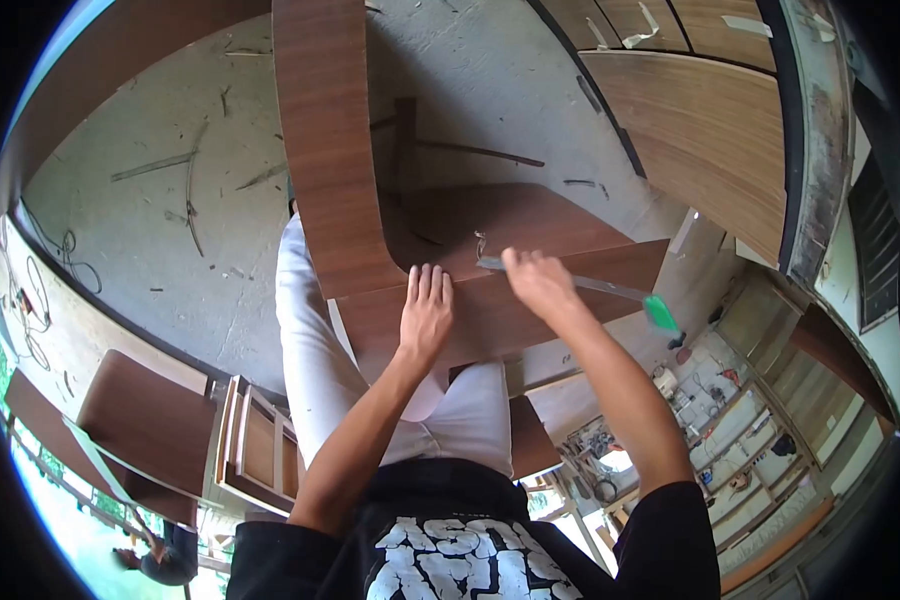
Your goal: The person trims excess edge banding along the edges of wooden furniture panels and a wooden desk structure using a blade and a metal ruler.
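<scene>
My left hand (428, 312) lies with its fingers stretched out over the near edge of a brown wood-grain panel (530, 310), pressing on it. To its right, my right hand (540, 282) is closed around a long, flat grey metal tool (610, 288) with a green end (660, 312), which looks like a file. The tool lies along the panel's edge, its bare tip showing just left of my fingers. A thin curled scrap (481, 243) sits beyond that tip. The panel rests across my thighs and joins an upright brown strip (330, 140) at the left.
Offcuts and thin strips (155, 166) are scattered over the concrete floor (240, 290). Wood-grain cabinet panels (700, 120) stand at the right. Cluttered shelves (730, 430) are at lower right. Brown boards (150, 420) and another person (165, 555) appear at lower left.
</scene>
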Motion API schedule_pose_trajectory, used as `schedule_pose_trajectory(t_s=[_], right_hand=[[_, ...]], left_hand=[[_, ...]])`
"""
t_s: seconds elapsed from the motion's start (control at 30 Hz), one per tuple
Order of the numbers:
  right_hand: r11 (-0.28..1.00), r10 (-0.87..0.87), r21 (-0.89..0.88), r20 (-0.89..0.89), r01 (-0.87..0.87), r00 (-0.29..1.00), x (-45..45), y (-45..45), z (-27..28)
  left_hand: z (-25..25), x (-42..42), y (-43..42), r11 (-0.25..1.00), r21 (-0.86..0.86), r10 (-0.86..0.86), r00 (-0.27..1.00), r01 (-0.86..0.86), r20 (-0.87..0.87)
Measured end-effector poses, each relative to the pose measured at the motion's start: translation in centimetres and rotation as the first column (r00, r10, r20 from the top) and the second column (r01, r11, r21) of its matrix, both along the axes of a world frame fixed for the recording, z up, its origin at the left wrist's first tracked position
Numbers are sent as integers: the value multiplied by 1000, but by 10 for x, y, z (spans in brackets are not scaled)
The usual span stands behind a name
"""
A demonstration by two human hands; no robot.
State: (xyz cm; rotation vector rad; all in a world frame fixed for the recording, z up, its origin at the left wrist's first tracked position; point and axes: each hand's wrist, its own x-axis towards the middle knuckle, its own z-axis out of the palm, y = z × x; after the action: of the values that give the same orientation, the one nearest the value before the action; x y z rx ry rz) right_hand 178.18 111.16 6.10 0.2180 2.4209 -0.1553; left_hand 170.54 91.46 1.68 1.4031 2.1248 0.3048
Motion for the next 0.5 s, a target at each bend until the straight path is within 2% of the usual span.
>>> schedule_pose_trajectory(t_s=[0.1,0.13,0.2,0.23,0.27,0.33,0.37,0.43,0.47,0.5], right_hand=[[942,-334,-70,-62,329,941,3,24,36],[872,-487,-90,-53,482,872,12,26,46],[730,-684,-24,-47,683,728,32,16,71],[649,-761,-42,-44,760,647,51,9,78],[555,-832,-69,-40,829,554,71,1,83],[472,-881,-53,-61,880,469,109,-5,85],[433,-902,-16,-10,901,432,131,1,75],[489,-871,-48,-67,871,486,156,24,54],[537,-839,-144,-189,831,509,166,35,36],[611,-788,-121,-184,782,587,169,52,20]], left_hand=[[20,-4,-3,995,-58,-80,995,76,-65],[19,-3,3,987,-126,-105,993,98,-47],[1,11,11,991,-66,-119,992,117,-28],[-6,20,15,991,-30,-129,990,128,-49],[-7,25,20,995,-7,-104,995,104,1],[-4,31,34,999,45,-21,992,15,125],[2,34,38,999,32,7,989,-12,149],[5,38,42,998,15,57,986,-60,156],[-1,40,40,998,27,61,994,-63,87],[-3,45,36,997,31,66,998,-66,17]])
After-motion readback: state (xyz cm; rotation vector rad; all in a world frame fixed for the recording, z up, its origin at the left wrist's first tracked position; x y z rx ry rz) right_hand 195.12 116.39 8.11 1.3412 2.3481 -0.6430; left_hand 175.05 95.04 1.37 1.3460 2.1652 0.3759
